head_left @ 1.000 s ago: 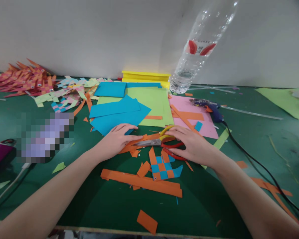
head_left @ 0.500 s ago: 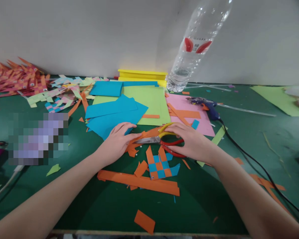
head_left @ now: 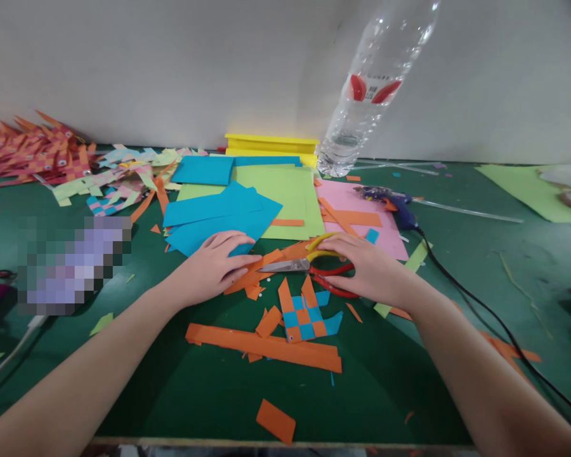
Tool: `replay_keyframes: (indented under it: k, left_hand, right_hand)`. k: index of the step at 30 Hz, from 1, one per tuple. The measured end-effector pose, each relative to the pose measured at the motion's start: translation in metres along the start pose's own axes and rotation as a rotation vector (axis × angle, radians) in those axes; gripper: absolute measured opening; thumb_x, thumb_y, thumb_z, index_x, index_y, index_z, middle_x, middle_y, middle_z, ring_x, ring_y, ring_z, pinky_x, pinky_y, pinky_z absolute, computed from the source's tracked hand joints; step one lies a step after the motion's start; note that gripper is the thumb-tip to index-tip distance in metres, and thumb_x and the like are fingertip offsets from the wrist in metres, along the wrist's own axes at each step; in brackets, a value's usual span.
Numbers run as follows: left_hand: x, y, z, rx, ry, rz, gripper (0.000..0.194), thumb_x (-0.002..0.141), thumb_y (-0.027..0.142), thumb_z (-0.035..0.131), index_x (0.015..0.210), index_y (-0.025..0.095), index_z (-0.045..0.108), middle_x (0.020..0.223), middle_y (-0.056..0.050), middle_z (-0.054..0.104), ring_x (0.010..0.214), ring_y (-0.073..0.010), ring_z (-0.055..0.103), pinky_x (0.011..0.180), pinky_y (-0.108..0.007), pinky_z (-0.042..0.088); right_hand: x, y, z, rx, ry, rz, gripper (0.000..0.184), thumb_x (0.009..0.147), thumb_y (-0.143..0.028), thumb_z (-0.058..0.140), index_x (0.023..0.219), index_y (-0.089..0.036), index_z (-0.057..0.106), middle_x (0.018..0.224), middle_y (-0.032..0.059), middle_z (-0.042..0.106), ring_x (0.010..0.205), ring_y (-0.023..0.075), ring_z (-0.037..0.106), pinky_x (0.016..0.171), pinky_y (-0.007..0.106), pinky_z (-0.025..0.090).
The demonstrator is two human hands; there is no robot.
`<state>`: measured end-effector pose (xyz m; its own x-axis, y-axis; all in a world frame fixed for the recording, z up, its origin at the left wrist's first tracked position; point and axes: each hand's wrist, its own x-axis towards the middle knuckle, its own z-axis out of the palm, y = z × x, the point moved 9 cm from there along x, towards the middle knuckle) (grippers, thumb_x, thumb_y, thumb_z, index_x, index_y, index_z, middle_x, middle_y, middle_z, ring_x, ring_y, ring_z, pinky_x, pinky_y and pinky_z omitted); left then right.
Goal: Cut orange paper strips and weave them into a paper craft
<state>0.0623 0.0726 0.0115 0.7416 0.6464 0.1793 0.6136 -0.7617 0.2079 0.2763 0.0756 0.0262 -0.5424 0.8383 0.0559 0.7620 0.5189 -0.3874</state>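
Note:
My right hand [head_left: 364,266] is closed around the yellow and red handles of a pair of scissors [head_left: 285,266]. The scissor blades point left, over loose orange paper. Close to the tips, my left hand [head_left: 214,270] has its thumb and forefinger on an orange paper strip [head_left: 252,271]; part of the strip is hidden under the fingers. Just below the scissors lies a woven blue and orange paper fish [head_left: 307,316] with a small eye. A stack of long orange strips [head_left: 266,346] rests nearer to me, with small orange scraps around it.
Blue sheets [head_left: 219,219], a green sheet [head_left: 295,197] and a pink sheet [head_left: 390,238] lie behind my hands. A glue gun [head_left: 400,209] with a black cord is at right. A tall plastic bottle [head_left: 356,120] stands behind. Woven paper fish [head_left: 38,152] are piled far left, near a blurred phone-like object [head_left: 78,266].
My left hand has shifted a little left and down, and the orange paper under its fingers has slid left with it. The scissors remain almost in place in my right hand.

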Motion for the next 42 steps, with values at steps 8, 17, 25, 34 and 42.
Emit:
replay_keyframes:
  k: [8, 17, 25, 34, 42]
  left_hand:
    - [0.005, 0.006, 0.007, 0.016, -0.031, -0.012, 0.040, 0.104, 0.023, 0.032, 0.133, 0.027, 0.059, 0.141, -0.009, 0.049, 0.138, -0.0295, 0.033, 0.110, -0.054, 0.037]
    - [0.008, 0.007, 0.012, -0.007, -0.031, -0.012, 0.041, 0.103, 0.017, 0.031, 0.134, 0.026, 0.057, 0.142, -0.009, 0.048, 0.136, -0.0282, 0.034, 0.109, -0.053, 0.038]
    - [0.006, 0.008, 0.005, -0.040, -0.008, 0.024, 0.040, 0.102, 0.015, 0.032, 0.127, 0.023, 0.062, 0.135, -0.010, 0.054, 0.132, -0.0271, 0.040, 0.105, -0.049, 0.042]
    - [0.003, 0.003, 0.006, -0.085, -0.031, -0.002, 0.043, 0.102, 0.015, 0.032, 0.130, 0.028, 0.061, 0.137, -0.009, 0.053, 0.132, -0.0270, 0.041, 0.106, -0.050, 0.041]
    - [0.004, 0.002, 0.009, -0.062, -0.065, -0.027, 0.045, 0.101, 0.013, 0.032, 0.133, 0.030, 0.059, 0.139, -0.009, 0.050, 0.133, -0.0285, 0.040, 0.105, -0.052, 0.041]
  right_hand:
    - [0.000, -0.002, -0.003, -0.018, -0.009, 0.006, 0.033, 0.083, -0.042, 0.062, 0.113, -0.026, 0.063, 0.124, 0.0067, 0.065, 0.115, 0.0295, 0.060, 0.096, 0.049, 0.048]
    - [0.000, -0.001, -0.003, 0.006, -0.008, 0.000, 0.035, 0.081, -0.038, 0.062, 0.114, -0.027, 0.062, 0.125, 0.0060, 0.065, 0.116, 0.0292, 0.060, 0.098, 0.049, 0.046]
    - [-0.001, 0.006, 0.011, -0.029, -0.098, 0.023, 0.036, 0.087, -0.042, 0.056, 0.119, -0.026, 0.060, 0.130, 0.0070, 0.062, 0.117, 0.0296, 0.059, 0.095, 0.051, 0.047]
    - [-0.001, 0.006, 0.010, -0.016, -0.111, 0.012, 0.038, 0.084, -0.036, 0.059, 0.120, -0.025, 0.058, 0.133, 0.0065, 0.060, 0.116, 0.0287, 0.058, 0.095, 0.048, 0.048]
    - [-0.001, 0.004, 0.009, -0.020, -0.087, 0.006, 0.038, 0.082, -0.035, 0.060, 0.118, -0.025, 0.059, 0.132, 0.0064, 0.061, 0.118, 0.0295, 0.058, 0.096, 0.049, 0.048]
